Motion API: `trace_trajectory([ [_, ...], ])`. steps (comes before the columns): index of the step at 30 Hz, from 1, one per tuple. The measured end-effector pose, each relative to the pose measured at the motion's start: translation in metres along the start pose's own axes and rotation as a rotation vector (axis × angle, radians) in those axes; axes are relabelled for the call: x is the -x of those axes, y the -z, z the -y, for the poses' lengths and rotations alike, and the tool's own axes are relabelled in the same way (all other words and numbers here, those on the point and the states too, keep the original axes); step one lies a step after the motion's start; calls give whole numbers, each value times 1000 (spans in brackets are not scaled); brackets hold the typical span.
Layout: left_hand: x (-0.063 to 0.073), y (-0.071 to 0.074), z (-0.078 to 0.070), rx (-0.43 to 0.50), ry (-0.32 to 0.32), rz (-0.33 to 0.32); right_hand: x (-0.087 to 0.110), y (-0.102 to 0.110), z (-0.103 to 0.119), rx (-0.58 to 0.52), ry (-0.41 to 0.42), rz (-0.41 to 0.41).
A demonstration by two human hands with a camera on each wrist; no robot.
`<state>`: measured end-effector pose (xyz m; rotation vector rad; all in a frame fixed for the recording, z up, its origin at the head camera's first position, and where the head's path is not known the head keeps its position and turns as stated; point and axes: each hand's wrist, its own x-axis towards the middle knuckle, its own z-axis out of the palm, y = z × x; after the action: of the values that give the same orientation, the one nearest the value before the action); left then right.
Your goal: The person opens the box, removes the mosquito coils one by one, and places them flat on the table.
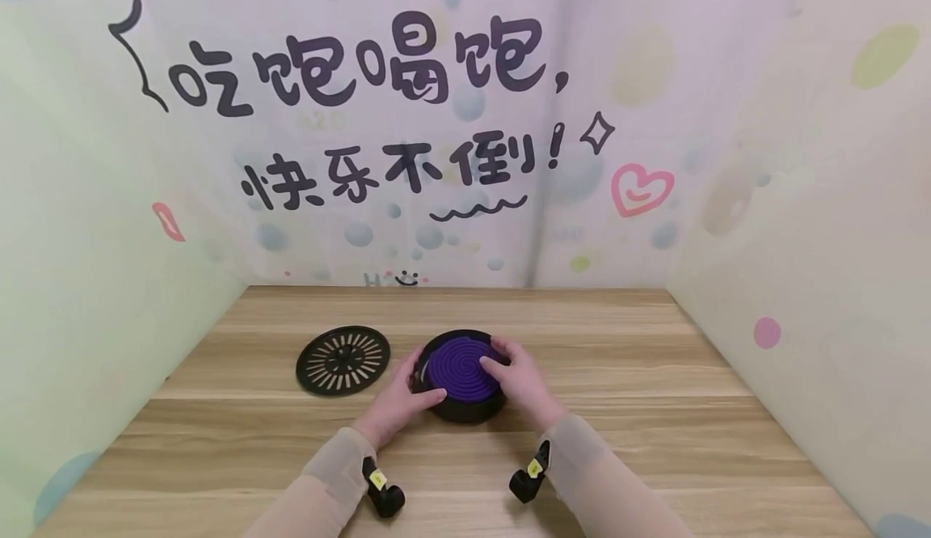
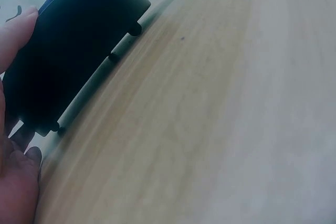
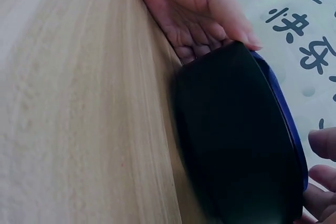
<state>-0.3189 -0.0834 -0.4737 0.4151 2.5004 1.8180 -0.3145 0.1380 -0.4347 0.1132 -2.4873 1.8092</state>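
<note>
A round black mosquito coil holder [image 1: 465,414] sits before me, tilted, with short feet under its base in the left wrist view. On top lies a purple mosquito coil [image 1: 460,370], its edge rising above the rim. My left hand [image 1: 398,401] grips the holder's left side, thumb over the near rim and fingers round the wall. At the far right rim, my right hand [image 1: 525,376] holds the holder with its fingers, while the thumb reaches over the coil. In the right wrist view, the coil shows as a blue strip [image 3: 286,106] along the rim.
A black slotted lid [image 1: 343,362] with a central knob lies on the wooden table [image 1: 618,352], left of the holder. Printed cloth walls [image 1: 465,247] stand behind and at both sides. A small black camera hangs at each wrist.
</note>
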Motion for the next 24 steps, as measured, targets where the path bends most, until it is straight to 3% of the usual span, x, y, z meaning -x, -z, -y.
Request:
trace_trajectory([
  [6, -3, 2, 7, 50, -15, 22, 1, 0, 2, -5, 7, 2],
  [14, -2, 2, 6, 27, 3, 38, 2, -2, 10, 69, 61, -29],
  [24, -3, 2, 5, 27, -12, 30, -2, -6, 12, -115, 27, -41],
])
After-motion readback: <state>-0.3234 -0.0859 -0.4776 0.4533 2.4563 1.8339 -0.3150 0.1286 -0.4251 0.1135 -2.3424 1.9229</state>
